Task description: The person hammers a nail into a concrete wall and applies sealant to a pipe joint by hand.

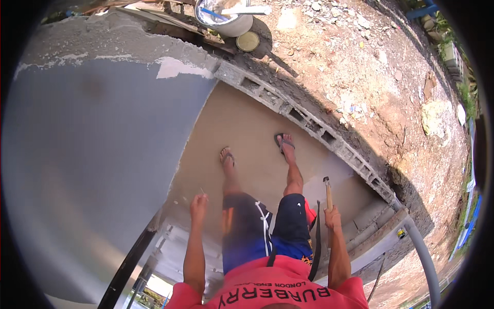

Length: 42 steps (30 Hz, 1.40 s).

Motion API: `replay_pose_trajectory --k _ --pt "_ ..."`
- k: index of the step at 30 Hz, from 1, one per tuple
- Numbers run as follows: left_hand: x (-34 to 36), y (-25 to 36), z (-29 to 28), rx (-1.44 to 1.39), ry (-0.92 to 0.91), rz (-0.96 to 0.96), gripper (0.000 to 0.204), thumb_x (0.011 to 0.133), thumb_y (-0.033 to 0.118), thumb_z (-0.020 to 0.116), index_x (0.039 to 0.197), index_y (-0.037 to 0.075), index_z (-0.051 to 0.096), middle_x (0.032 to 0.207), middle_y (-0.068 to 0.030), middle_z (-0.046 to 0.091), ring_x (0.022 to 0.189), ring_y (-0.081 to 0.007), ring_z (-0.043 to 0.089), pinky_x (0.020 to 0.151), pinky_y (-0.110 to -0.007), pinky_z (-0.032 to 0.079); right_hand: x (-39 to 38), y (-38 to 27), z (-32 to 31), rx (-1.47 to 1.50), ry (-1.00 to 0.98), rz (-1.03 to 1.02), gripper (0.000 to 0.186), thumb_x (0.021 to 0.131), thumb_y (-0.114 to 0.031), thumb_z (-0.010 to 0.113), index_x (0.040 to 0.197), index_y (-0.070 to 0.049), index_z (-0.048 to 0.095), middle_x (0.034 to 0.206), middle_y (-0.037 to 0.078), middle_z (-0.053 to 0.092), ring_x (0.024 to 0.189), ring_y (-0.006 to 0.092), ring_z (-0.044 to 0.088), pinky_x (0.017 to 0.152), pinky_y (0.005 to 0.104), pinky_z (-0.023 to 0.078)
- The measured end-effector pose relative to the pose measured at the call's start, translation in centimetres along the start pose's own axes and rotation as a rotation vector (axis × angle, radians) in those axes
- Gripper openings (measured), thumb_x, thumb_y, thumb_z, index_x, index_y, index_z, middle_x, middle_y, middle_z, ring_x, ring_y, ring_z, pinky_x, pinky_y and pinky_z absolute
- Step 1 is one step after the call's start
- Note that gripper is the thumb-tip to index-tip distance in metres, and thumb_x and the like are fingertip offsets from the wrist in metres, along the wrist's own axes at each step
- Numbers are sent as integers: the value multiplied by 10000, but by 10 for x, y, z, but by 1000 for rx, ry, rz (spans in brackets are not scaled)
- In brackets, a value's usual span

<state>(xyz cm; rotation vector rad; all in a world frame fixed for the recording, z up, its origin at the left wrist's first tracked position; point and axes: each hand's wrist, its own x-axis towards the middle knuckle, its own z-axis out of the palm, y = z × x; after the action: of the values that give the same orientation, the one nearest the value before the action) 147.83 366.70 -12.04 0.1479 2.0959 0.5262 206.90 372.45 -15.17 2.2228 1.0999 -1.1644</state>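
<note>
Right hand (333, 216) clamped on wooden-handled hammer (328, 191); left hand (198, 205) pinches thin nail (201, 190) beside grey plastered wall (92, 154); hands apart.

Harsh sun bleaches the dirt (360, 67) above me; hard shadows fall, edges bend (fisheye), corners go black.

The hammer (328, 191) in the right hand (332, 217) has a pale wood handle and a dark metal head. The wall (87, 154) at nine o'clock looks smooth, matt and grey. The concrete blocks (309, 123) look rough. The ground (370, 67) at one o'clock is dusty, stony dirt.
</note>
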Motion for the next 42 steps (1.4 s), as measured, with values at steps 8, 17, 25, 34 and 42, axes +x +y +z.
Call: replay_pose_trajectory --k 8,17,25,34,42 --pt "121 131 -62 296 -257 312 259 935 236 628 1034 -1 663 804 -7 618 693 -79 573 629 -224 482 -135 24 104 280 57 359 234 892 -183 564 978 33 532 653 136 585 444 261 570 342 397 442" --pt "195 110 -119 345 -423 289 262 926 254 580 971 4 647 765 -67 653 703 -160 613 683 -338 500 -329 -103 232 462 279 333 251 843 -209 614 863 37 568 624 152 581 516 268 607 473 419 494" --pt "175 156 -97 344 -577 158 233 991 178 450 1063 -18 553 815 -85 605 683 -150 626 607 -283 539 -393 -201 257 469 -101 621 342 839 -272 647 987 34 603 849 228 683 738 378 684 662 469 549" --pt "150 332 28 356 -720 447 253 1014 198 392 1042 -1 546 795 -90 642 704 -160 643 652 -291 536 -371 -255 208 532 -298 490 357 856 -282 643 1035 25 607 931 191 694 767 317 682 678 472 539" --pt "167 409 93 533 -583 529 255 947 92 359 1104 24 548 842 -103 696 771 -177 675 712 -316 535 -328 -249 151 463 -305 497 379 864 -294 634 1076 17 587 946 197 690 799 333 675 706 478 529"
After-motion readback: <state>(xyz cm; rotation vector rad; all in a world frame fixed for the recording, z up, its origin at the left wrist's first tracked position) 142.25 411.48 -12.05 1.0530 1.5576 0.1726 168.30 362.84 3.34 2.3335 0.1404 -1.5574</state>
